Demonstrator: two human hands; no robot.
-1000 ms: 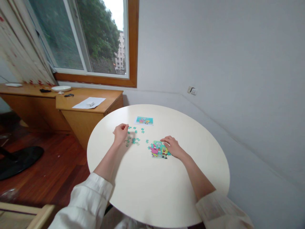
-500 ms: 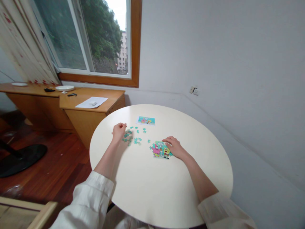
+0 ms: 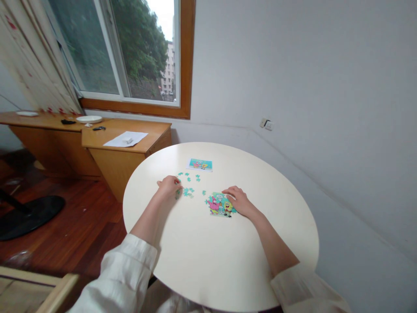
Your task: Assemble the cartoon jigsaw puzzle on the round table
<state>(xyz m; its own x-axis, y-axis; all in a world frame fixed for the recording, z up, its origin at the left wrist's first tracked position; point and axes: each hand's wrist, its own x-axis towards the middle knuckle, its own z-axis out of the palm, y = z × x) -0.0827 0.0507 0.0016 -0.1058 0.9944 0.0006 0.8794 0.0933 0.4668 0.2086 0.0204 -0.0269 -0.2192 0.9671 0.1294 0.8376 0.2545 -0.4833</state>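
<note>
A partly assembled cartoon jigsaw (image 3: 220,204) lies near the middle of the round cream table (image 3: 208,256). My right hand (image 3: 237,200) rests flat on its right edge, fingers spread. Several loose teal puzzle pieces (image 3: 188,191) are scattered to the left of it. My left hand (image 3: 169,187) is down on the table at the left side of those pieces, fingers curled over some of them; whether it grips one is hidden. A small reference picture (image 3: 199,164) lies farther back on the table.
A wooden desk (image 3: 130,150) with a paper sheet (image 3: 125,139) stands left of the table, under the window. A white plate (image 3: 89,119) sits on a longer counter. A black chair base (image 3: 29,215) rests on the wooden floor.
My left hand has dropped from a raised pinch above the table down onto the loose pieces, slightly to the right. My right hand has stayed on the jigsaw.
</note>
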